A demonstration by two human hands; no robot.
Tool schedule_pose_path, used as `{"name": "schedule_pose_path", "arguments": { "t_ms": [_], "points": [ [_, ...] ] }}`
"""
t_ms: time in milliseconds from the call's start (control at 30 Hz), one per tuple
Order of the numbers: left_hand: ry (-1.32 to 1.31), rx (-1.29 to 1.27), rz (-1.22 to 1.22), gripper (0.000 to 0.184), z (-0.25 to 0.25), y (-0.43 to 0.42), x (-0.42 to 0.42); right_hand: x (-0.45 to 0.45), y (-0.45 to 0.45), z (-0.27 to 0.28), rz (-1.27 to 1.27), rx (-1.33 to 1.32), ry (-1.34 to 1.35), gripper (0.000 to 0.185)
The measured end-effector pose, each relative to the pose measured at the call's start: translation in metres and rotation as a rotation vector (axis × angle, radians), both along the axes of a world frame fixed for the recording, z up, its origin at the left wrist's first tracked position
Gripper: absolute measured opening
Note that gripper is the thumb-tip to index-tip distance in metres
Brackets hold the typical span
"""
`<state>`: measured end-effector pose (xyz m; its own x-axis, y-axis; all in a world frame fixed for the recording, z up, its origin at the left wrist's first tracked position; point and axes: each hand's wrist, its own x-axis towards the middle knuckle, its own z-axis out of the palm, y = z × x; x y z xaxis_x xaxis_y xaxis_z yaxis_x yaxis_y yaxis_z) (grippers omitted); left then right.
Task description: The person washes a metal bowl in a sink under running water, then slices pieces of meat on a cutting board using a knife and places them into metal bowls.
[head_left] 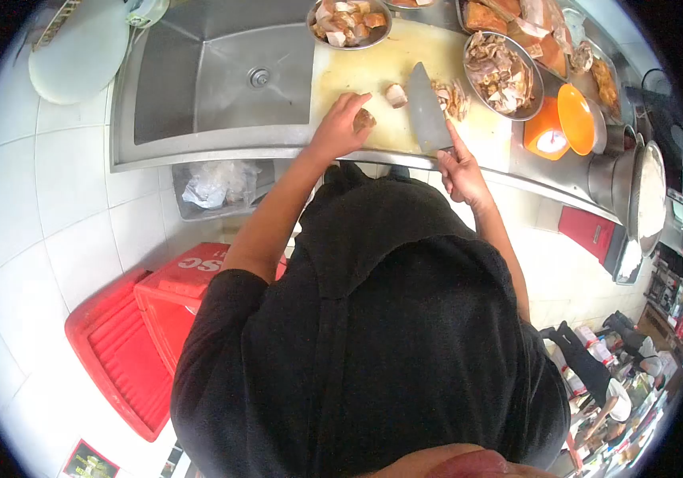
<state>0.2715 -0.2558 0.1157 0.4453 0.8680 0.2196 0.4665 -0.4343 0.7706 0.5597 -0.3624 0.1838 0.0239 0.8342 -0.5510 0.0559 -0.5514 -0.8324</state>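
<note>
My right hand grips the handle of a wide-bladed kitchen knife, its index finger stretched along toward the blade. The blade lies over a yellowish cutting board and points away from me. My left hand is curled round a small brown chunk of meat on the board; its thumb and fingers lie either side of it. Between the left hand and the knife sits a pale cut chunk of meat. Sliced meat is piled just right of the blade.
A metal bowl of meat chunks stands at the board's back. At right are a bowl of sliced meat, an orange scale and metal pots. The steel sink is left; a red crate stands below.
</note>
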Motion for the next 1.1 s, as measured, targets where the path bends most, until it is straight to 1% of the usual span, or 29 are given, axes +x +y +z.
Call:
{"name": "schedule_pose_path", "arguments": {
  "t_ms": [100,200,300,400,467,567,600,667,800,900,933,967,1033,1100],
  "points": [
    [0.031,-0.041,-0.015,0.067,0.002,0.005,0.003,0.010,-0.002,-0.007,-0.012,0.045,-0.055,0.070],
    [0.019,-0.053,-0.036,0.067,-0.004,0.012,0.011,0.015,-0.001,-0.010,0.079,-0.004,-0.065,0.070],
    [0.024,-0.037,-0.070,0.067,0.000,0.022,0.019,0.016,0.002,-0.021,0.042,-0.028,-0.011,0.071],
    [0.027,-0.061,-0.092,0.067,0.001,0.030,0.035,0.013,0.003,-0.026,0.132,-0.064,0.082,0.073],
    [0.036,-0.080,-0.095,0.067,-0.003,0.035,0.043,0.006,0.005,-0.025,0.154,-0.095,0.096,0.073],
    [-0.018,0.013,-0.082,0.070,-0.016,0.040,0.045,-0.003,0.011,-0.024,0.204,-0.082,0.085,0.074],
    [-0.004,-0.090,-0.078,0.071,-0.012,0.041,0.045,-0.007,0.012,-0.020,0.213,-0.072,0.082,0.074],
    [-0.067,-0.080,-0.051,0.072,-0.004,0.042,0.045,-0.010,0.013,-0.018,0.225,-0.025,0.054,0.075],
    [-0.191,-0.147,0.016,0.071,0.031,0.060,0.048,-0.015,0.033,0.026,0.223,0.024,0.063,0.075],
    [-0.250,0.018,0.059,0.072,0.040,0.102,0.044,-0.024,0.070,0.044,0.216,0.095,0.013,0.074],
    [-0.170,-0.023,0.103,0.068,0.056,0.112,0.041,-0.031,0.084,0.047,0.200,0.128,0.003,0.074],
    [-0.101,0.074,0.116,0.067,0.060,0.123,0.036,-0.036,0.096,0.052,0.184,0.162,-0.007,0.073],
    [0.042,0.270,0.147,0.064,0.068,0.144,0.027,-0.040,0.107,0.061,0.178,0.182,-0.124,0.073],
    [0.040,0.317,0.166,0.058,0.069,0.150,0.020,-0.041,0.114,0.068,0.145,0.178,-0.232,0.074]
  ]
}}
